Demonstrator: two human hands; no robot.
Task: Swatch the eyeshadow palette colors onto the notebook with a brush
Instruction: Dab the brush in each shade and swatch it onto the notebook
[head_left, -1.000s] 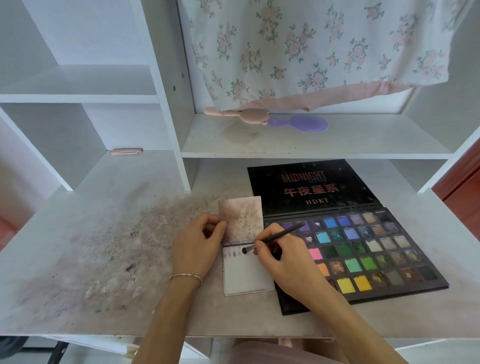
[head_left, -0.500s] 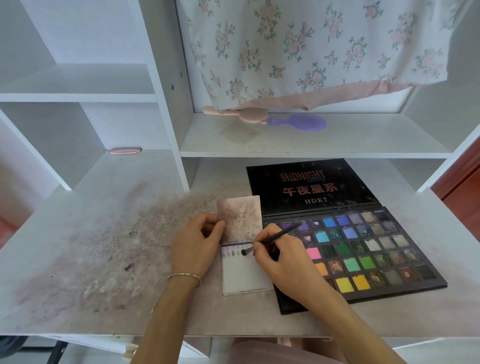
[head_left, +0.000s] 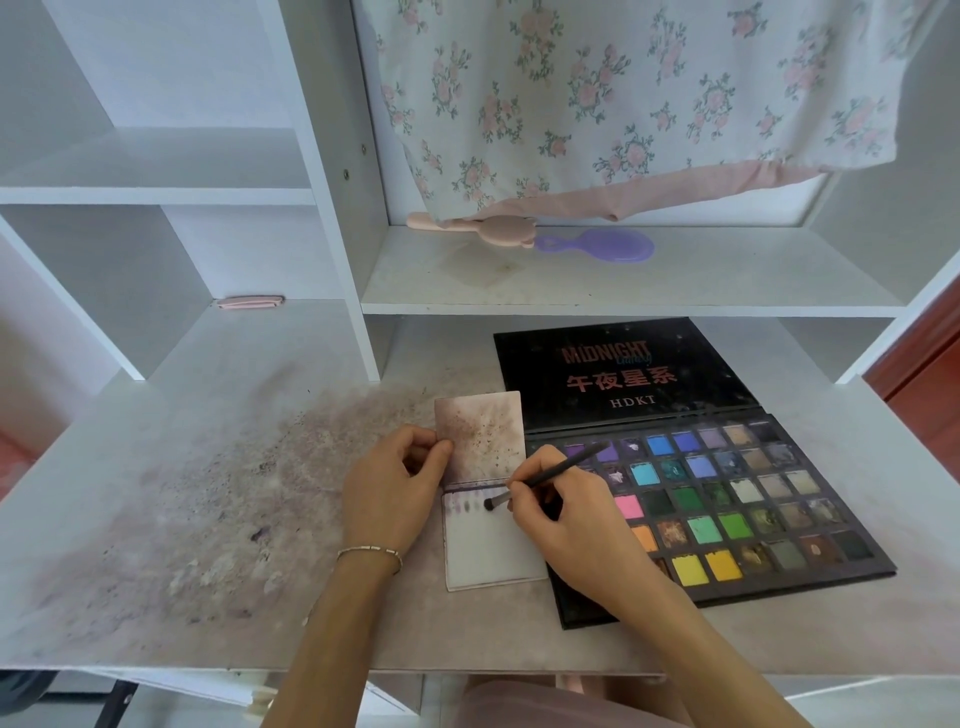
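White shelving unit (head_left: 332, 218) over a stained desk (head_left: 208, 493), floral cloth (head_left: 623, 93) hanging.

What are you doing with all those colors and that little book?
A person is trying eyeshadow colors on a small notebook. The right hand holds a brush with its tip on the lower page, at the end of a row of purplish smudges. The left hand holds the flipped-up page. The open palette lies beside the notebook on the powder-stained desk.

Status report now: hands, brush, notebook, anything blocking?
Right hand grips brush, tip on notebook page beside purple swatches. Left hand pinches notebook's left edge. Palette open at right. Nothing blocking.
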